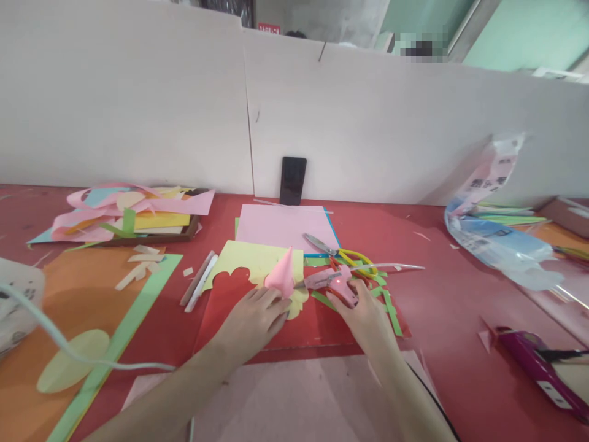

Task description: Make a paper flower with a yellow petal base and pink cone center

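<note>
A pink paper cone [283, 275] stands point up over a yellow scalloped paper piece [298, 304]. My left hand [255, 316] has its fingers closed at the cone's lower edge. My right hand [361, 310] grips the handle of a pink glue gun [339, 282], a clear glue stick sticking out of its back. The gun's nozzle points left, close beside the cone's base; whether it touches cannot be told. Beneath lie a red sheet [227, 313] and a pale yellow sheet [234, 255] with a scalloped cut-out.
Yellow-handled scissors [340, 252] lie behind the gun on a pink sheet [280, 224]. A phone [293, 180] leans on the white partition. Green strips [391, 310] lie right, paper scraps [138, 212] left. A white cable [124, 365] crosses front left; a purple tool [538, 368] lies right.
</note>
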A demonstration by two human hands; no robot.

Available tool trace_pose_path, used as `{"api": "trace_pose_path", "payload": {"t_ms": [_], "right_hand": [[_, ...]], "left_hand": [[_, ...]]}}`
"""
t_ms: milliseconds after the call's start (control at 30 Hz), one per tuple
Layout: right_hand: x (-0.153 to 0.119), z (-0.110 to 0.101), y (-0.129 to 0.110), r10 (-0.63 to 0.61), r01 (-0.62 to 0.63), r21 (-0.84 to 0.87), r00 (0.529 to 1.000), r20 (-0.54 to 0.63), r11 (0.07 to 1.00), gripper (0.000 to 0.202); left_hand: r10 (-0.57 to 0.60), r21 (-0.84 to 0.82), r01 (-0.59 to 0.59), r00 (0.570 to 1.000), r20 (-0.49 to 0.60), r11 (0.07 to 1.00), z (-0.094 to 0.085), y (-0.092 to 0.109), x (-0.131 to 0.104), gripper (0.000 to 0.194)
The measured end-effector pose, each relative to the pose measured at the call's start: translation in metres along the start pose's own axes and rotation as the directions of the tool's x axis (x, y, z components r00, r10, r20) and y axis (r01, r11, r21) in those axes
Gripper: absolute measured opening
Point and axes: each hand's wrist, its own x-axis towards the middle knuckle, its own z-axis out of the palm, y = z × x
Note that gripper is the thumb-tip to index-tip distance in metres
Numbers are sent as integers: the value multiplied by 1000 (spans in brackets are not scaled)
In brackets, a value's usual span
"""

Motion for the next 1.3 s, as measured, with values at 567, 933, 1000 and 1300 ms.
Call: {"api": "trace_pose_path", "payload": {"t_ms": [567, 933, 1000, 1300], "right_hand": [[0, 2, 2, 8, -8, -3, 1000, -29, 1000, 35], [1, 5, 0, 14, -16, -27, 998, -58, 1000, 37], [1, 5, -1, 3, -4, -27, 998, -62, 1000, 35], [-2, -2, -3, -16, 12, -80, 999, -50, 997, 31]], "left_hand": [[7, -13, -8, 1000, -29, 1000, 0, 0, 0, 24], [-2, -18, 2, 1000, -13, 1000, 0, 0, 0, 23], [-9, -17, 9, 1000, -4, 1000, 0, 0, 0, 23], [0, -20, 0, 1000, -10, 1000, -1, 1, 1, 22]]}}
